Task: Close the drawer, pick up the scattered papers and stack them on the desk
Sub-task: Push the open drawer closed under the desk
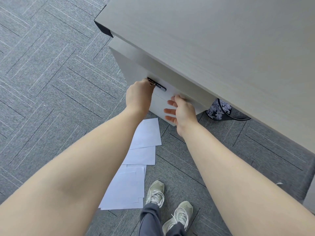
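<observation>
The drawer (163, 99) under the table (221, 48) is pushed by the right hand (183, 111), fingers spread. The left hand (139, 96) is closed at the lock (157, 85). Fingers could be pinched, or the papers (136, 159) on the floor slipped on.

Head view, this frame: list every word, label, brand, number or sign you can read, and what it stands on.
Nothing here can be read.
Lock panel on the drawer unit: small light marks, too blurred to read.
Papers on the carpet: they look blank.
Shoes: no brand mark legible.
Bin under the desk: floral pattern only, no text.
</observation>
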Available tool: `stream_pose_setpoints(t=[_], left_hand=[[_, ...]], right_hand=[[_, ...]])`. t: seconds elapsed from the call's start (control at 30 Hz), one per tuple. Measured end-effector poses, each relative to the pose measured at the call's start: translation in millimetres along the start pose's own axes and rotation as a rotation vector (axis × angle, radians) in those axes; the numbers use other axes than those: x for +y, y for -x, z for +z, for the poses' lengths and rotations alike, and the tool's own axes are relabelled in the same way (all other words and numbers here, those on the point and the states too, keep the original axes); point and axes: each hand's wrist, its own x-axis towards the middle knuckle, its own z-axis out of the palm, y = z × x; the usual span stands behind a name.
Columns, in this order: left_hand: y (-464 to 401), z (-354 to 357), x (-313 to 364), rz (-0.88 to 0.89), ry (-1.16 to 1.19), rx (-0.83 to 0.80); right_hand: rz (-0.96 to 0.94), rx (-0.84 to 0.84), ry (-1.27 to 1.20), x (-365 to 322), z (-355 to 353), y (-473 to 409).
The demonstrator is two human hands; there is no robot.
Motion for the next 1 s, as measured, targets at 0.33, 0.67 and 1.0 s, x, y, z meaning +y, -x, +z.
stream_pose_setpoints(t=[0.33,0.67,1.0], left_hand=[[-5,5,-9,0.096,-0.058,-0.042],[-9,11,-15,-0.075,0.331,-0.115],[45,-6,-44,-0.300,0.535,-0.141]], right_hand=[[-0.013,-0.006,0.037,-2,-1,2],[-0.032,-0.005,0.067,1,3,7],[-0.097,-0.073,0.305,-1,33,37]])
